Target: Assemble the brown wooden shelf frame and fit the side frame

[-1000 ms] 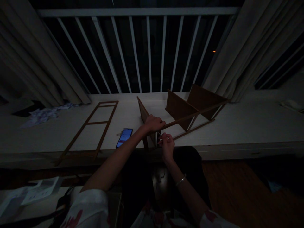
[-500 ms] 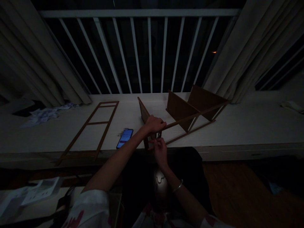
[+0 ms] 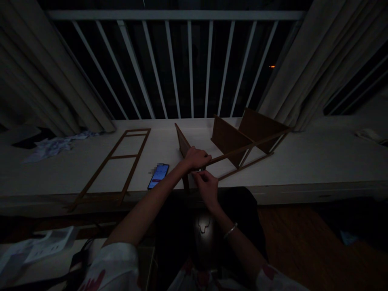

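Observation:
A brown wooden shelf rack (image 3: 235, 152) lies on its side on the white window ledge, with several boards standing up from its side frame. My left hand (image 3: 196, 158) is closed over the near end of its rail, beside the leftmost board (image 3: 182, 141). Just below, my right hand (image 3: 206, 182) pinches at the rack's corner. A small pale sliver shows by its fingertips, too dim to name. A separate wooden ladder-like side frame (image 3: 112, 167) lies to the left, its near end jutting over the ledge edge.
Between the loose frame and the rack lies a lit phone (image 3: 159, 176). Crumpled papers (image 3: 51, 146) are at the far left. White railings (image 3: 190, 68) and curtains (image 3: 281, 72) stand behind the ledge (image 3: 318, 161). A white plastic tray (image 3: 50, 244) sits low at left.
My right hand has shifted slightly up and to the right, its fingers now nearer the underside of my left hand. The left hand keeps its hold, and the rack stays put.

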`<state>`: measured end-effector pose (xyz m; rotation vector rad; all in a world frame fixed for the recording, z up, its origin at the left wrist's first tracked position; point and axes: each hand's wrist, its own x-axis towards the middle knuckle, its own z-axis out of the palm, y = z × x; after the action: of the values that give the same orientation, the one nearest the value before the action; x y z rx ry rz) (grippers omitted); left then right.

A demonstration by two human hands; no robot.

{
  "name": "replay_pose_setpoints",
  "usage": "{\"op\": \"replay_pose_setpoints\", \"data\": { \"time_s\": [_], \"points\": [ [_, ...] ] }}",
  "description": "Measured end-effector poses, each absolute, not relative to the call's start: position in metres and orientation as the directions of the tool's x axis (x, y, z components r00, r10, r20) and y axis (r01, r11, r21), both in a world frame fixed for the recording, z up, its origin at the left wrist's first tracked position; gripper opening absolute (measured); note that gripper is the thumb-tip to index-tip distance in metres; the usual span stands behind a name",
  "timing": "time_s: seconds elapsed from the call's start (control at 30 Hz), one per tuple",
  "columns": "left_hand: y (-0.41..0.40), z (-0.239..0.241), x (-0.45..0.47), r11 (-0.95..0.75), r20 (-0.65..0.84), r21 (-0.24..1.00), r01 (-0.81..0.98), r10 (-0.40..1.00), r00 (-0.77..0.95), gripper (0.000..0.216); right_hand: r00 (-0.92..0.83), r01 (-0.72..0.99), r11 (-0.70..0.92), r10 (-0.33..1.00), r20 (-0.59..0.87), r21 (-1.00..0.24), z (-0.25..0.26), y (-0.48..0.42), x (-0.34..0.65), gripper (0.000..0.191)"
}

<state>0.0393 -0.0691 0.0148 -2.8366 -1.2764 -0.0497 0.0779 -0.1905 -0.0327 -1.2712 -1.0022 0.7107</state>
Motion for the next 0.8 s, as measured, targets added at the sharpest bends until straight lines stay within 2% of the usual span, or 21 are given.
{"op": "replay_pose_setpoints", "data": {
  "time_s": [0.1,0.2,0.27,0.37,0.53,0.63,0.8],
  "points": [
    [-0.069,0.016,0.04,-0.661,0.018,-0.017,0.75,0.75,0.661,0.051,0.478,0.167,0.189,0.843,0.247,-0.968,-0.027,-0.186,0.088,0.029],
    [-0.068,0.015,0.038,-0.676,0.009,-0.021,0.737,0.737,0.676,0.05,0.531,0.165,0.211,0.804,0.267,-0.963,-0.021,-0.18,0.1,0.029],
    [-0.068,0.014,0.037,-0.695,0.02,-0.012,0.719,0.719,0.695,0.048,0.549,0.11,0.248,0.792,0.267,-0.962,-0.02,-0.176,0.108,0.028],
    [-0.067,0.011,0.037,-0.7,0.041,-0.009,0.714,0.713,0.7,0.049,0.533,-0.059,0.277,0.821,0.204,-0.959,-0.025,-0.17,0.119,0.028],
    [-0.068,0.01,0.039,-0.676,0.038,-0.034,0.736,0.735,0.677,0.05,0.446,-0.316,0.199,0.894,0.04,-0.928,-0.042,-0.169,0.126,0.033],
    [-0.069,0.013,0.04,-0.675,0.016,-0.047,0.737,0.737,0.676,0.045,0.464,-0.342,0.186,0.886,0.006,-0.921,-0.05,-0.172,0.122,0.036],
    [-0.07,0.015,0.039,-0.679,0.013,-0.039,0.733,0.733,0.68,0.045,0.514,-0.285,0.191,0.857,0.019,-0.939,-0.059,-0.175,0.113,0.033]
  ]
}}
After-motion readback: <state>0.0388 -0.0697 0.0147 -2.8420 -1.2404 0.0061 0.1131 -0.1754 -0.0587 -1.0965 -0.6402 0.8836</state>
